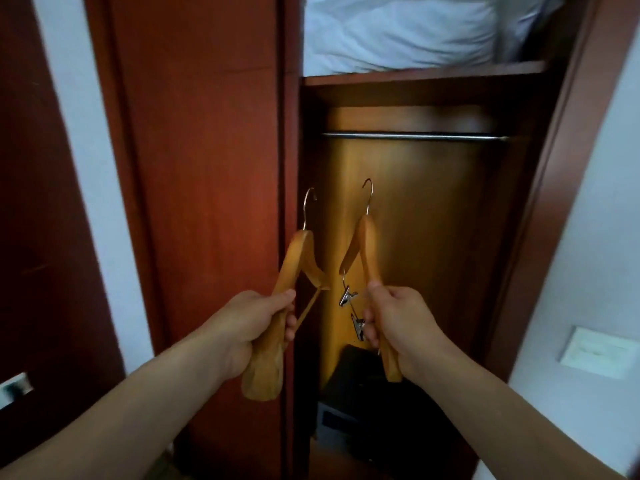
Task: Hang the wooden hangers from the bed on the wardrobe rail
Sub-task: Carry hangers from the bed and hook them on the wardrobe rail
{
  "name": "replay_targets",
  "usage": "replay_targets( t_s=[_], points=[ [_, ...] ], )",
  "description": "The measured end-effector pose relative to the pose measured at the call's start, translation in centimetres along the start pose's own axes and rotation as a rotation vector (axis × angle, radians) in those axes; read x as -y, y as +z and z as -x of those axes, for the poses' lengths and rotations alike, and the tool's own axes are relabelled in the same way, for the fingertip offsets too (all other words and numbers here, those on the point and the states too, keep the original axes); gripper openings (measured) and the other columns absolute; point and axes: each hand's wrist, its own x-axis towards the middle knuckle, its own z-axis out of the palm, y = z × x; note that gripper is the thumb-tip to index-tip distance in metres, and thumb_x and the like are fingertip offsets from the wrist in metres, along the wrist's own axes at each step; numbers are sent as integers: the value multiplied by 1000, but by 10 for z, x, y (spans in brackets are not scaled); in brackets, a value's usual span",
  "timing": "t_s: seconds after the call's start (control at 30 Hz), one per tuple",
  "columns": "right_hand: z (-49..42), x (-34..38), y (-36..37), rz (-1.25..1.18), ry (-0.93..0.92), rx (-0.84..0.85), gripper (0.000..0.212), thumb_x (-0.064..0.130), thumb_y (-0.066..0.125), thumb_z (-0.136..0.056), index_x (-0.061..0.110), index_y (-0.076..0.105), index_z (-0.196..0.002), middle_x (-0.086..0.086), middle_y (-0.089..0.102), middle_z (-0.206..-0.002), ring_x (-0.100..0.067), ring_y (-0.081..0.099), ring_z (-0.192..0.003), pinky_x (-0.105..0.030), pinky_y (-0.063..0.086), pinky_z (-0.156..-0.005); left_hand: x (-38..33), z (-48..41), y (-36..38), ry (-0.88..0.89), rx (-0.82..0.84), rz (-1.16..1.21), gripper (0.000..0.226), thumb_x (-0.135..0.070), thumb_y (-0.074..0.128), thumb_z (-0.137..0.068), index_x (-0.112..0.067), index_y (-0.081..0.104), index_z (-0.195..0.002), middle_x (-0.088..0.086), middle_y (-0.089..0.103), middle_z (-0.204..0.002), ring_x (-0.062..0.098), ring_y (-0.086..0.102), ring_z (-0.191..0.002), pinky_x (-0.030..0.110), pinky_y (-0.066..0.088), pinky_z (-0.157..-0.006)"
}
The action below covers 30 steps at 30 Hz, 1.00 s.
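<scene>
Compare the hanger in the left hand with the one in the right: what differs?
The left hanger, held by the left hand, has a plain wooden crossbar and no clips; the right hanger, held by the right hand, carries metal clips that dangle below it. The left hanger's hook sits lower than the right hanger's. Both are light wood with metal hooks pointing up, gripped at one arm, below the bare rail.

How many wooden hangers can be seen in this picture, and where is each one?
2. One hanger is held in the left hand, in front of the wardrobe door. The other hanger with clips is held in the right hand, below the bare rail. None hangs yet.
</scene>
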Motion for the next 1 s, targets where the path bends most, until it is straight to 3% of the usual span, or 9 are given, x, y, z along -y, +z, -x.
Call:
replay_targets(
  t_s=[0.23, 0.47, 0.77, 1.0],
  points=[
    [-28, 21, -46, -58, -31, -131, 37, 37, 49, -107, 4, 67, -106, -4, 60, -67, -15, 54, -51, -32, 46, -53, -32, -44, 57, 37, 71, -20, 26, -28, 72, -98, -3, 72, -91, 8, 70, -66, 19, 65, -55, 34, 56, -59],
    [-87, 45, -77, -56, -98, -127, 34, 36, 49, -107, 6, 66, -103, -5, 60, -71, -17, 54, -55, -32, 46, -53, -74, -87, 95, 91, 32, 38, 27, -25, 71, -99, -1, 72, -87, 10, 70, -67, 20, 64, -55, 31, 55, -53],
    [-181, 80, -52, -38, -119, -108, 34, 35, 50, -106, 5, 65, -101, -7, 62, -73, -16, 55, -51, -31, 48, -49, -144, -162, 97, 182, 2, 65, 26, -22, 66, -102, -1, 70, -87, 10, 69, -64, 17, 64, -48, 26, 54, -43],
    [-266, 116, -28, -43, -172, -158, 32, 33, 52, -105, 5, 60, -119, -8, 62, -76, -16, 55, -50, -28, 46, -44, -192, -242, 86, 243, 21, 61, 22, -22, 67, -101, -1, 68, -95, 9, 68, -66, 16, 64, -45, 27, 53, -42]
  ],
)
